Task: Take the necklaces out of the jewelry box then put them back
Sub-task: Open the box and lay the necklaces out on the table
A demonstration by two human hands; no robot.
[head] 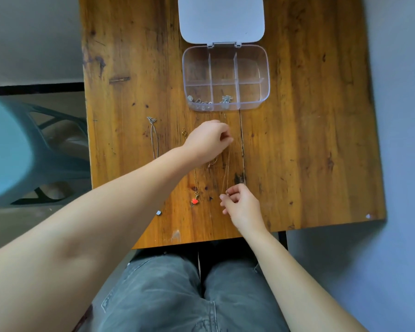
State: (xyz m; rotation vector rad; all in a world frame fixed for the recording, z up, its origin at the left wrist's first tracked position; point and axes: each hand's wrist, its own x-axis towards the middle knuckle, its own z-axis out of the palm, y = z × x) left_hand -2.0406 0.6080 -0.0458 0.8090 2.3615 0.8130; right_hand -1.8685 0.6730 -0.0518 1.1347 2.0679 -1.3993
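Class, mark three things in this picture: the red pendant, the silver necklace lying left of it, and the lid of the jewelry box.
red pendant (195,201), head view, middle of the red charm.
silver necklace (154,140), head view, on its chain.
lid (221,17), head view, middle of the open white lid.

Camera inventory, one item: I have a single head-worn wide-angle view, no second view to overlap with it. It looks forward and steeply down from above the seated person, almost straight onto the counter. Range is close: both forearms enter from the bottom edge, and the knees fill the lower frame. The counter's far end is cut off at the top. Edges bow from lens distortion.
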